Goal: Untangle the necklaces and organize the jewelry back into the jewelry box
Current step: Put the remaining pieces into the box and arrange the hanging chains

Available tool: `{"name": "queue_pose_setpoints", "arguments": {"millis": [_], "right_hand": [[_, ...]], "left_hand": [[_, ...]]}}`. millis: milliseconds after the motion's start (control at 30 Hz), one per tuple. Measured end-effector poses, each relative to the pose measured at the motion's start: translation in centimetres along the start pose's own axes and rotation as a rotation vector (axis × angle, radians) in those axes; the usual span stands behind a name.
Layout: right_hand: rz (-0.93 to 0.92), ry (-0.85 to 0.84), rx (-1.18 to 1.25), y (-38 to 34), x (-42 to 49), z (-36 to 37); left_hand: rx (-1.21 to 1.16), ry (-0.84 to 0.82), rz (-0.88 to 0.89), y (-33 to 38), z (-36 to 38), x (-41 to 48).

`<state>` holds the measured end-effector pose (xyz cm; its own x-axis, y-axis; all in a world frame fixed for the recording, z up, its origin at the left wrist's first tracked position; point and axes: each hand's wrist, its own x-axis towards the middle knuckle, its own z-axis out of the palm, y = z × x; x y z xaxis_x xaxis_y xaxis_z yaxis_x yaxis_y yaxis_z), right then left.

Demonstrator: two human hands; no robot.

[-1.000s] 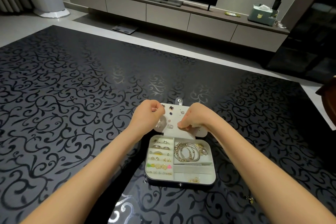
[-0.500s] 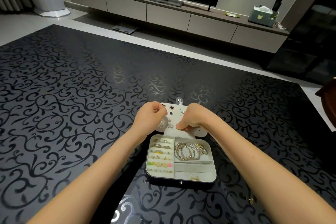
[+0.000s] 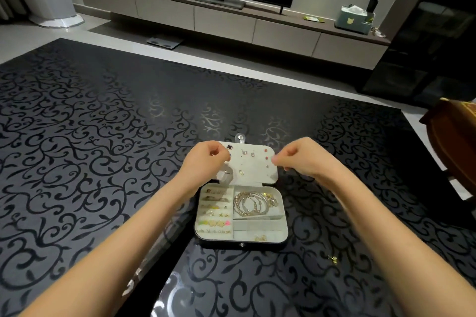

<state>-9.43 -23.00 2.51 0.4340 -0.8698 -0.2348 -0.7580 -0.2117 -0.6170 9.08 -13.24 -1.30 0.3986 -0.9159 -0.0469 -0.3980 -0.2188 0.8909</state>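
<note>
The jewelry box (image 3: 285, 216) lies open on the black patterned table, its pale lid (image 3: 253, 165) folded back with several stud earrings pinned to it. My left hand (image 3: 206, 162) hovers over the lid's left side with fingertips pinched together and a small glint between them. My right hand (image 3: 301, 157) is pinched the same way just past the lid's right edge. What runs between the hands looks like a necklace chain, too fine to see clearly. Bracelets (image 3: 251, 203) fill the right compartment and rows of earrings (image 3: 215, 213) fill the left.
A small gold piece (image 3: 334, 259) lies loose on the table to the right of the box. A brown chair (image 3: 453, 141) stands at the table's right edge. Beyond the table's far edge is a low TV console (image 3: 224, 18).
My right hand has moved right, from over the lid's middle to past its right edge, so the hands are now apart. The left hand stayed over the lid's left side.
</note>
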Motion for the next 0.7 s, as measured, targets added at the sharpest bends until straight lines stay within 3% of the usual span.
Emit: {"name": "queue_pose_setpoints", "arguments": {"millis": [133,267,433,567,700], "right_hand": [[0.106,-0.07,-0.072,4.1,-4.7,-1.4],[0.266,-0.138,-0.165,8.6,-9.6,-1.6],[0.316,-0.084,-0.167,11.3,-13.4,0.7],[0.195,-0.009,-0.206,12.0,-15.0,1.6],[0.175,0.03,-0.165,12.8,-16.1,1.5]], "left_hand": [[-0.157,-0.14,-0.069,2.2,0.7,-1.4],[-0.65,-0.435,-0.396,4.6,4.6,-3.6],[-0.952,-0.566,-0.704,5.2,8.6,-6.6],[-0.924,-0.598,-0.744,5.6,10.0,-8.2],[-0.723,-0.633,-0.644,5.9,11.3,-9.6]]}}
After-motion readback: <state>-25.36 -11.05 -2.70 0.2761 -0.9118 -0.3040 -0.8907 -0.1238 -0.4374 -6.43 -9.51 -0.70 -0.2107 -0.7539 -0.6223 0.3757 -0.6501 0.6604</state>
